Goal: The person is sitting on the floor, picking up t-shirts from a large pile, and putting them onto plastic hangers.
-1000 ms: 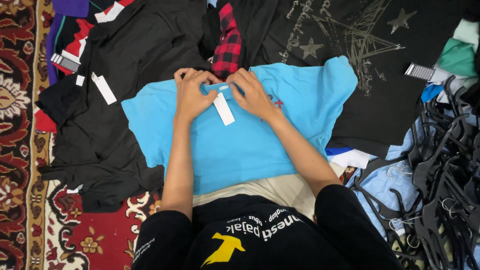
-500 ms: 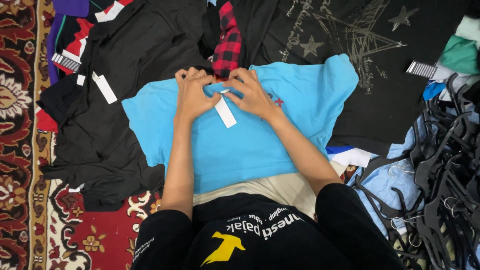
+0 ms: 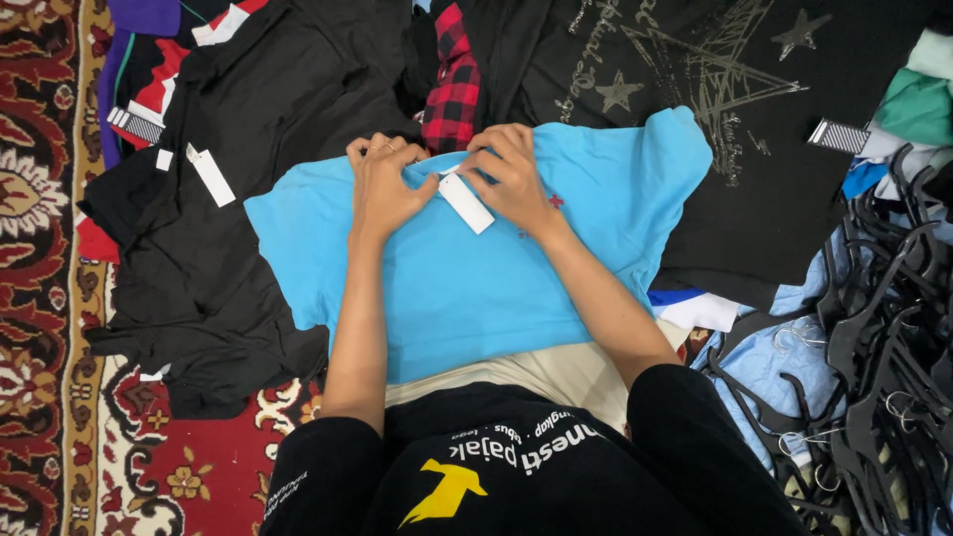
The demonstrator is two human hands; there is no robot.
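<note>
Both hands pinching the collar of the blue tee, tag hanging loose right between them

Left hand [image 3: 382,189] and right hand [image 3: 511,179] each grip the neckline of the blue tee [image 3: 467,288], spread flat on the clothes pile. I'd guess the white tag [image 3: 465,202] could snag or tear if the collar gets yanked. The black shirts [image 3: 228,199] and plaid shirt [image 3: 452,94] crowd it, hangers [image 3: 874,337] heaped off right, rug [image 3: 40,298] on the left.
</note>
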